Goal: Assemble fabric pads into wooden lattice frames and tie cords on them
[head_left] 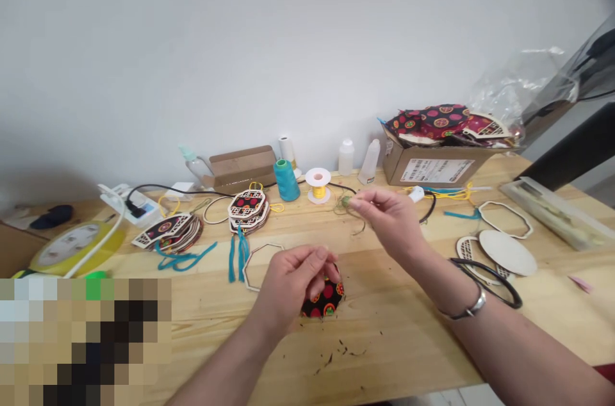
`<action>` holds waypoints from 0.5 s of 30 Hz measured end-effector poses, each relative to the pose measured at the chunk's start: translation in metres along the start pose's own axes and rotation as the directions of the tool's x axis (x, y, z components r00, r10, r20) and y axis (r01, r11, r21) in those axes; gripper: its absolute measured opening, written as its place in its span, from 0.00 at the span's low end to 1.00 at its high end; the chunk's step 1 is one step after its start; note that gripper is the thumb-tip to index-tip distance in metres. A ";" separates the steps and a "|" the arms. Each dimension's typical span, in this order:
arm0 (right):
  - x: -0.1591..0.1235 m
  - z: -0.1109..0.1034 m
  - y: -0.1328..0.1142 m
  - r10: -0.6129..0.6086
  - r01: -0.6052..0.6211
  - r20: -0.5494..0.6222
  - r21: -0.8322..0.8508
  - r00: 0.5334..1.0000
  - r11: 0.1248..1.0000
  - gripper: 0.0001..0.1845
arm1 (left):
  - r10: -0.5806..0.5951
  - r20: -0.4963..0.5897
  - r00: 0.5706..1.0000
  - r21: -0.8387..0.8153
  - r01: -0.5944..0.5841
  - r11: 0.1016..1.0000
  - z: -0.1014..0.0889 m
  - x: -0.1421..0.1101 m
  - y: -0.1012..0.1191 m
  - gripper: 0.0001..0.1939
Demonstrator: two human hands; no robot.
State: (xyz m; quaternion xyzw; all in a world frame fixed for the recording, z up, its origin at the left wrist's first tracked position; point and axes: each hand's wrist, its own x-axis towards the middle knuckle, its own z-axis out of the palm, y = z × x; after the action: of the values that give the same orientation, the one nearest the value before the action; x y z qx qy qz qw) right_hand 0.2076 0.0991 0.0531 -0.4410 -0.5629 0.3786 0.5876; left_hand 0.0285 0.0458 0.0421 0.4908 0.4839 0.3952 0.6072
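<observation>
My right hand (391, 220) is raised over the back of the table, thumb and fingers pinched at a small tangle of thin green cord (344, 202). Loose strands of it hang down to the wood. My left hand (295, 284) hovers in the middle with its fingers pressed together; anything between them is too small to make out. Beneath it lies a black fabric-covered piece (329, 298) with red and orange round patterns, partly hidden by that hand. A thin wooden octagonal frame (246, 268) lies just left, partly behind my left hand.
Behind stand a teal thread cone (286, 180), a yellow cord spool (318, 191) and white bottles (346, 157). A cardboard box (427, 164) holds patterned pieces. Tasselled ornaments (248, 209) sit left; wooden discs (508, 252) and black scissors handles (512, 296) right. Dark scraps litter the front.
</observation>
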 end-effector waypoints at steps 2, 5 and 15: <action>-0.010 0.008 0.000 -0.183 0.200 0.125 -0.137 0.975 0.970 0.06 | -0.222 0.175 0.959 -0.236 0.260 0.936 0.001 0.003 0.001 0.21; -0.026 0.017 -0.002 -0.423 0.520 0.353 -0.251 0.835 0.817 0.07 | -0.301 0.257 0.918 -0.437 0.388 0.811 -0.002 0.008 0.002 0.18; -0.040 0.021 -0.007 -0.461 0.836 0.735 -0.265 0.498 0.480 0.13 | -0.153 -0.022 0.988 -0.374 0.134 0.918 -0.006 0.014 -0.005 0.13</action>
State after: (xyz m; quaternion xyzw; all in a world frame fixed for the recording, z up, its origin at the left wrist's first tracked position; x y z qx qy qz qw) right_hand 0.1831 0.0608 0.0458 -0.2004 -0.9258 0.0244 0.3195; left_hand 0.0261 0.0593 0.0342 0.3200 0.4504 0.4463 0.7039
